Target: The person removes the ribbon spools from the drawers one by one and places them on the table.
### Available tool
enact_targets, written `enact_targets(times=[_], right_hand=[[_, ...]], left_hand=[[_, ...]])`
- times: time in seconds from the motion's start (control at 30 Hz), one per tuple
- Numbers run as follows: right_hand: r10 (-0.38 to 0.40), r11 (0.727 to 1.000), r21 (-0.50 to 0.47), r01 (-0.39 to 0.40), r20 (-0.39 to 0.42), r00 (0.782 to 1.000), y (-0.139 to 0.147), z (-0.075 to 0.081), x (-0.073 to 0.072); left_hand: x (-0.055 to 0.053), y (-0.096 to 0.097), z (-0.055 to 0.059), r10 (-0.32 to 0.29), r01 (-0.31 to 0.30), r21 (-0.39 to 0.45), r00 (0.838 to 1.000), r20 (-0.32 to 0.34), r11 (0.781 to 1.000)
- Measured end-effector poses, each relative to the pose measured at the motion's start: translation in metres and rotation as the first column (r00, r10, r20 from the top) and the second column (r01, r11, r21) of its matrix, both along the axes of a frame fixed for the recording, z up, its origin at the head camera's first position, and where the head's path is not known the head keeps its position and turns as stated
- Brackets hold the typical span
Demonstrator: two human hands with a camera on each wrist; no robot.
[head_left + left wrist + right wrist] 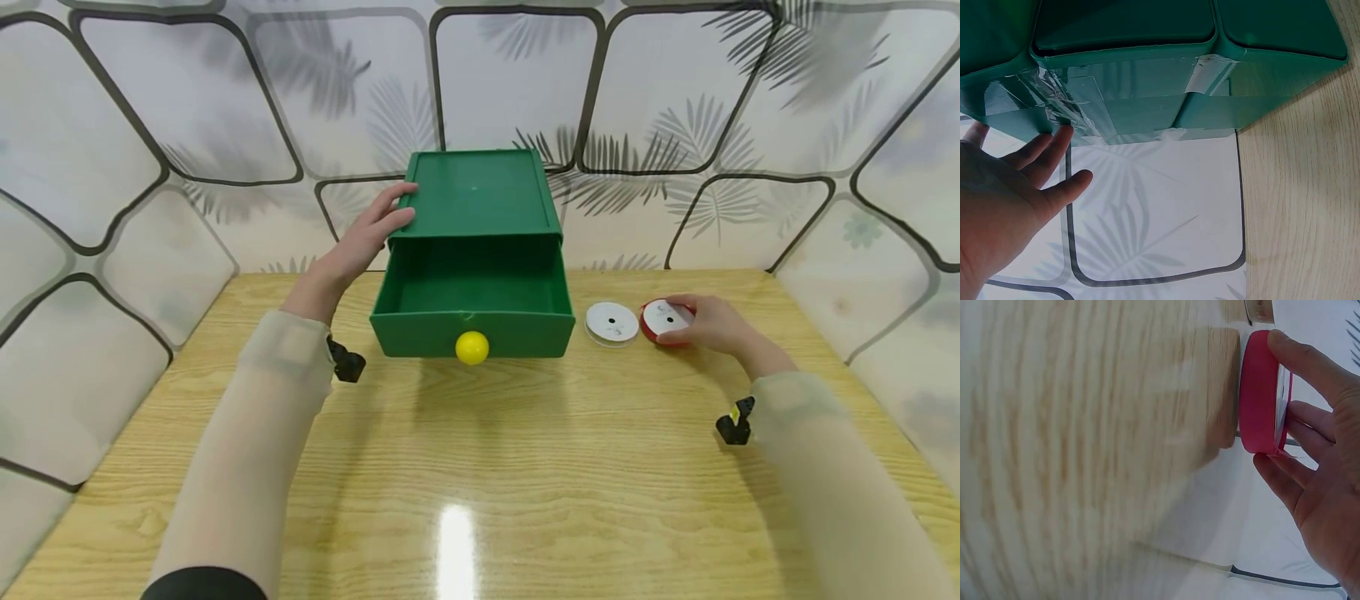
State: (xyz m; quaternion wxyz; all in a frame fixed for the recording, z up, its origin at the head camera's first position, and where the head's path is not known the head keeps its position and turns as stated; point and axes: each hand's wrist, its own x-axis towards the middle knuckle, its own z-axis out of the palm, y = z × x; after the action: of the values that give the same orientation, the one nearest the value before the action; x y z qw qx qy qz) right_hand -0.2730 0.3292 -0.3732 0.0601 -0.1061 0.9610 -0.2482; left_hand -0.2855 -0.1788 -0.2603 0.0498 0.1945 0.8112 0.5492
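Drawer point(420, 336) already standing open, neither spool yet inside: the left hand point(366, 242) is touching the green cabinet's point(476, 196) left side, fingers spread, while the right hand point(711, 325) is pinching the red ribbon spool point(663, 315), right of the white ribbon spool point(604, 322).

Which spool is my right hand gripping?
The red spool, farther from the green drawer; the white spool, nearer the drawer, has no hand on it.
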Motion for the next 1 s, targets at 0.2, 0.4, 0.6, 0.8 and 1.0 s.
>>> enact_targets(times=[0.2, 0.4, 0.6, 0.8, 1.0], right_hand=[[0.018, 1.0, -0.002, -0.018, 0.015, 1.0, -0.001, -0.003, -0.002], [0.029, 1.0, -0.008, -0.029, 0.038, 0.999, -0.002, -0.002, -0.002], [0.023, 0.999, -0.032, -0.023, 0.028, 0.999, -0.001, -0.003, 0.002], [-0.014, 0.998, -0.061, 0.012, -0.028, 1.0, -0.004, 0.005, 0.015], [-0.063, 0.983, -0.176, 0.047, -0.085, 0.994, -0.015, 0.019, 0.034]], left_hand=[[0.0, 0.0, 0.0, -0.001, 0.001, 0.004, 1.0, -0.004, 1.0], [0.001, 0.001, 0.0, -0.003, 0.003, 0.003, 1.0, -0.005, 1.0], [0.001, 0.0, 0.0, 0.003, -0.003, -0.001, 1.0, 0.001, 1.0], [0.001, 0.0, -0.001, 0.001, -0.001, -0.003, 1.0, -0.002, 1.0], [0.0, 0.0, 0.0, 0.0, 0.0, -0.006, 1.0, -0.003, 1.0]])
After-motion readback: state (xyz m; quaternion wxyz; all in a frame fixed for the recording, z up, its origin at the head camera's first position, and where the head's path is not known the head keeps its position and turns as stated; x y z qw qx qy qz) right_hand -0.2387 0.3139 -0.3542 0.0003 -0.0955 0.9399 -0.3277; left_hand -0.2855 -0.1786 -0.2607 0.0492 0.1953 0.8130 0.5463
